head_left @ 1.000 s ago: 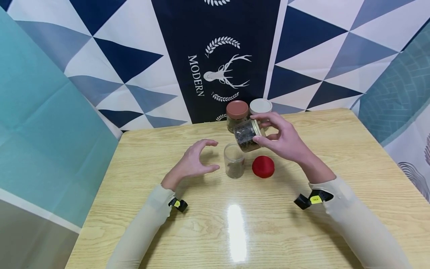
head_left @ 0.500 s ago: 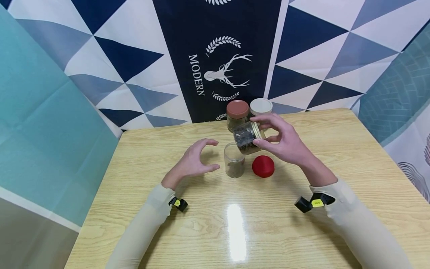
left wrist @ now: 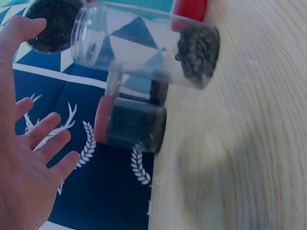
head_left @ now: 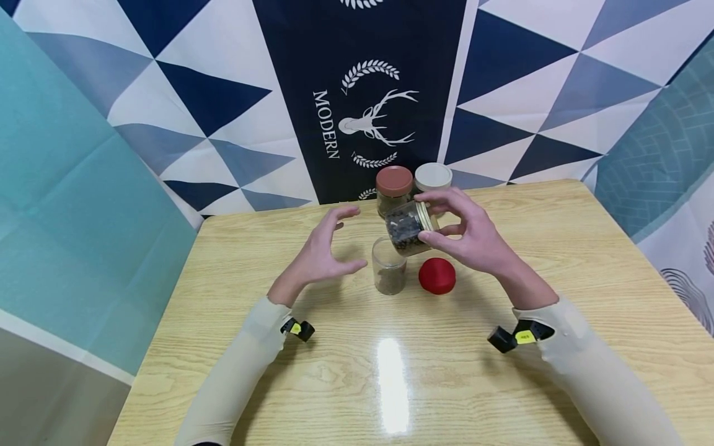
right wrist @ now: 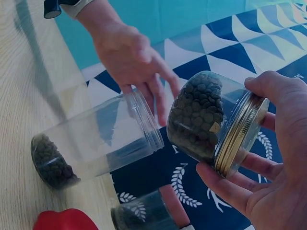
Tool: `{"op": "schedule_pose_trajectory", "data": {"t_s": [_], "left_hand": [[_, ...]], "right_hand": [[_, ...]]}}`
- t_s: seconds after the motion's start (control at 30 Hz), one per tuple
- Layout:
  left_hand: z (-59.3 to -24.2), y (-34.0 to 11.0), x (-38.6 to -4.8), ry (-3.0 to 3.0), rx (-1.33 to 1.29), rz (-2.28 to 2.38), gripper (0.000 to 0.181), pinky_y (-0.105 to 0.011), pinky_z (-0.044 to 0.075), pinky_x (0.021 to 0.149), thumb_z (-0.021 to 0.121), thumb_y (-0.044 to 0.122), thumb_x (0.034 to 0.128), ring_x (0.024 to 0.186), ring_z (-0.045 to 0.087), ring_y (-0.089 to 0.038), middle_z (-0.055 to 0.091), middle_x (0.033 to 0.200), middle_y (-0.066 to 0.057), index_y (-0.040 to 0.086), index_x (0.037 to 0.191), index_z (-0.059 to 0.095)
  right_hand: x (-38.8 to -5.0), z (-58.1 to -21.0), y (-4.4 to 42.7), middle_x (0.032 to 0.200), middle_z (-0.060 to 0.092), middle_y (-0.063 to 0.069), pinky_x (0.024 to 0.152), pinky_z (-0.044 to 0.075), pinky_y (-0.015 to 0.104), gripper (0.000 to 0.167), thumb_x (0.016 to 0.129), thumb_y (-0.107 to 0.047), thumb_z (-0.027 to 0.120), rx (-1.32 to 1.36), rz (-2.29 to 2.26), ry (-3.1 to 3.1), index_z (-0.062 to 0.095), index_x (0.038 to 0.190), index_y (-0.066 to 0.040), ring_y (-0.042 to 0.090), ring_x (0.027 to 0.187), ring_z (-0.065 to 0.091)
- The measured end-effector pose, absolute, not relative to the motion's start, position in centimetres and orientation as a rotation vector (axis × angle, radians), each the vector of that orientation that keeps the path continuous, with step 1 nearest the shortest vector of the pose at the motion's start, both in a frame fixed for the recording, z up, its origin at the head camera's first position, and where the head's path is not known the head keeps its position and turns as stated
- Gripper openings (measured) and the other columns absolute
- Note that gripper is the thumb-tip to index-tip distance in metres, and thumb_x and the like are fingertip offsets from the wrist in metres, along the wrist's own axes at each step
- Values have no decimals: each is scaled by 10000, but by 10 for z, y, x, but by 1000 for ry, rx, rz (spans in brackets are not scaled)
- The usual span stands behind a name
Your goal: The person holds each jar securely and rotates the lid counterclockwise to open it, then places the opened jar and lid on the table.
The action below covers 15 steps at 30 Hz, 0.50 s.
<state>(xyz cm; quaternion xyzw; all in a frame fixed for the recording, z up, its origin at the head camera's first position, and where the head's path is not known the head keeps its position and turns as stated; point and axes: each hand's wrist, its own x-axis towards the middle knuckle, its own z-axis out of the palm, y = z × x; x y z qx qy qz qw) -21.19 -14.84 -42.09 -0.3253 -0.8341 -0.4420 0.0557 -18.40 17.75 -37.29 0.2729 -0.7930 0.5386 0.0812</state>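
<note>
My right hand (head_left: 474, 238) grips a small clear jar (right wrist: 199, 112) by its gold-coloured lid (right wrist: 235, 139). Tilted on its side in the air, that jar holds many dark round pellets. Just below it on the table stands a taller clear jar (head_left: 388, 279) without a lid, upright, with a layer of dark pieces (right wrist: 53, 163) at its bottom. To the left of the tall jar, my left hand (head_left: 320, 251) hovers with thumb and fingers spread, apart from everything. A red lid (head_left: 437, 276) lies on the table, right of the tall jar.
At the back edge, against the patterned cloth (head_left: 357, 142), stand a jar with a brownish-red lid (head_left: 393, 181) and one with a white lid (head_left: 433, 176), partly hidden by my right hand. The wood-grain table (head_left: 312, 384) extends toward me.
My left hand has moved up and spread its thumb and fingers wider. The held jar has shifted very slightly left; the tall jar and red lid stay put.
</note>
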Motion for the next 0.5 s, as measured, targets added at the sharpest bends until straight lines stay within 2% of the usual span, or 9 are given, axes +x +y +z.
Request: {"op": "schedule_pose_trajectory", "data": {"t_s": [0.23, 0.5], "left_hand": [[-417, -135, -209, -2347, -1050, -1612, 1010, -634, 517, 1271, 924, 70, 796, 1605, 460, -490, 446, 1699, -281, -27, 1642, 381], [-414, -122, -207, -2285, -1071, -1695, 1042, -591, 575, 1221, 931, 40, 777, 1592, 489, -445, 435, 1696, -267, -25, 1645, 357]], "right_hand": [[-183, -373, 174, 1354, 594, -148, 854, 671, 183, 622, 934, 79, 813, 821, 1615, -2374, 631, 1519, -31, 143, 1200, 652], [-182, -372, 173, 1364, 599, -71, 867, 654, 159, 630, 943, 54, 819, 796, 1579, -2404, 627, 1534, -46, 106, 1215, 638]]}}
